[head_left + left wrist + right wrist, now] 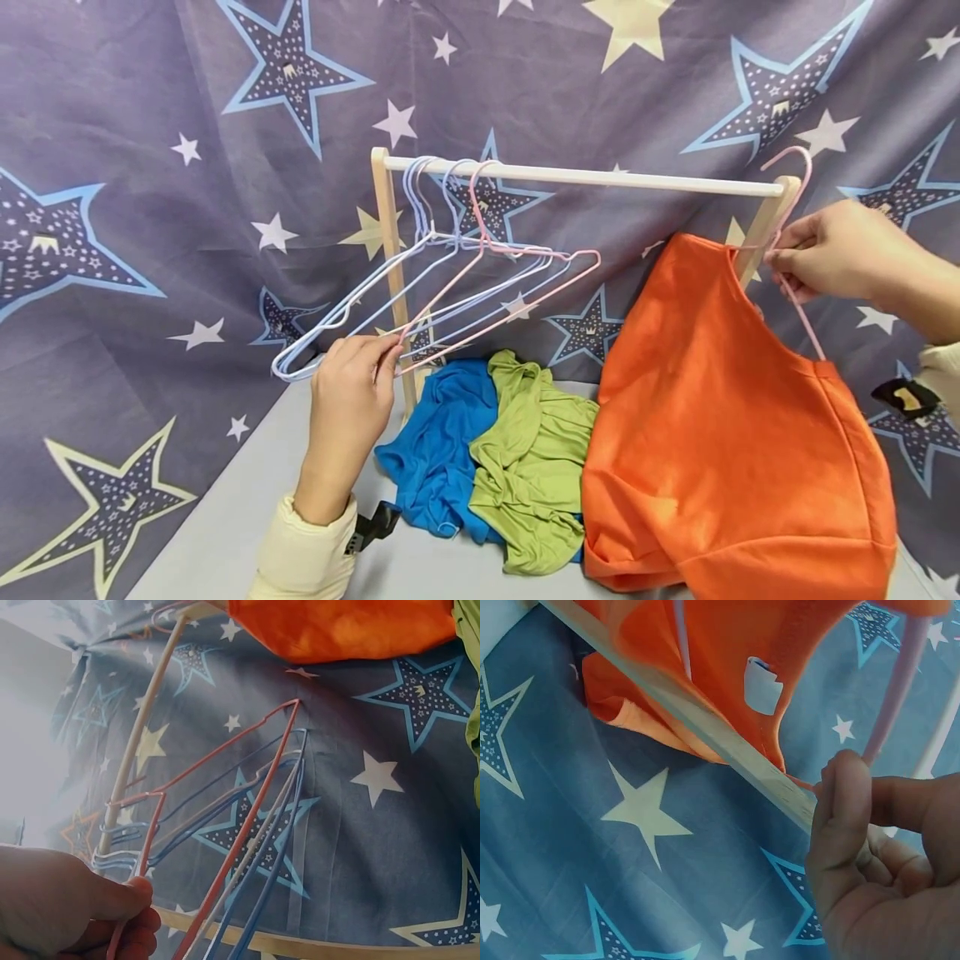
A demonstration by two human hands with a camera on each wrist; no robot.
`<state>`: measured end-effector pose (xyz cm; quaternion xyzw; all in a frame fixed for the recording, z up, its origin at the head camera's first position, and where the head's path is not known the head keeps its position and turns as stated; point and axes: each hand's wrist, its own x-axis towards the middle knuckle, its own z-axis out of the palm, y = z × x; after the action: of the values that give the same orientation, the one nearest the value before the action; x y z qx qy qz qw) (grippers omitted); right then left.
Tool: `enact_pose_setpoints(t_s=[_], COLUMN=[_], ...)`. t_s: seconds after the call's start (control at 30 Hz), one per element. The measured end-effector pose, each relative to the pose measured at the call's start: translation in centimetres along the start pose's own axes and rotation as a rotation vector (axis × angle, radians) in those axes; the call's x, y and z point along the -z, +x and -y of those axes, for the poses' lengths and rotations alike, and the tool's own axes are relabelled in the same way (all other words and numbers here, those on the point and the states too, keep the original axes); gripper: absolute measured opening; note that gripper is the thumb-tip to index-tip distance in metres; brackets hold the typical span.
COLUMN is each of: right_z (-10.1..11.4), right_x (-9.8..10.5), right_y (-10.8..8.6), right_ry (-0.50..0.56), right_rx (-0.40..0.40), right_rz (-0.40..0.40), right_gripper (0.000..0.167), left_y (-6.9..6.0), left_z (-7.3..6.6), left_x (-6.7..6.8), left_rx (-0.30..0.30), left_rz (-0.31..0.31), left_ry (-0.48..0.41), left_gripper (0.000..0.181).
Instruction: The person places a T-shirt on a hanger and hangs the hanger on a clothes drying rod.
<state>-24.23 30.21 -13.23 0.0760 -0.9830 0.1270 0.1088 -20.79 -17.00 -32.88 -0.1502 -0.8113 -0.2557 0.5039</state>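
My left hand (351, 400) pinches the lower left corner of a pink hanger (588, 252), the front one of several hangers hooked on the white rail (622, 177). In the left wrist view, thumb and fingers grip that hanger's wire. My right hand (843, 250) holds a second pink hanger (807, 171) just below its hook, beside the rack's right end. An orange sleeveless garment (735, 442) hangs from this hanger, whose right arm slopes down to the garment's shoulder. A white label (763, 688) shows inside the garment in the right wrist view.
A blue garment (442, 467) and a green garment (536, 467) lie crumpled on the pale table (217, 508) below the rail. The rack's left wooden post (390, 233) stands behind the hangers. A star-patterned cloth (150, 83) covers the background.
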Motion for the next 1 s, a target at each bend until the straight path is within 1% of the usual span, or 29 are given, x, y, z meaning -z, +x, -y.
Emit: enact_pose_setpoints(t_s=[0.13, 0.23, 0.37, 0.6, 0.7, 0.87, 1.0], right_z=[-0.1, -0.2, -0.2, 0.2, 0.2, -0.1, -0.2], right_x=[-0.7, -1.1, -1.5, -2.1, -2.3, -2.4, -2.5], right_y=[0.0, 0.0, -0.2, 0.0, 0.1, 0.0, -0.1], right_ry=[-0.035, -0.063, -0.052, -0.067, -0.073, -0.060, -0.011], right_rx=[0.015, 0.023, 0.022, 0.057, 0.054, 0.024, 0.009], right_rz=[0.009, 0.013, 0.032, 0.029, 0.038, 0.061, 0.079], right_gripper=[0.030, 0.031, 0.031, 0.032, 0.033, 0.033, 0.031], left_y=[-0.1, -0.1, -0.1, -0.2, -0.2, -0.2, -0.2], left_z=[-0.1, -0.2, -0.2, -0.3, -0.3, -0.2, -0.2], left_x=[0.0, -0.1, 0.0, 0.0, 0.0, 0.0, -0.1], left_rx=[0.018, 0.027, 0.036, 0.038, 0.045, 0.048, 0.032], left_rz=[0.006, 0.021, 0.045, 0.058, 0.063, 0.072, 0.083], left_ry=[-0.023, -0.035, -0.051, -0.068, -0.066, -0.065, -0.079], left_gripper=[0.013, 0.014, 0.013, 0.013, 0.013, 0.014, 0.012])
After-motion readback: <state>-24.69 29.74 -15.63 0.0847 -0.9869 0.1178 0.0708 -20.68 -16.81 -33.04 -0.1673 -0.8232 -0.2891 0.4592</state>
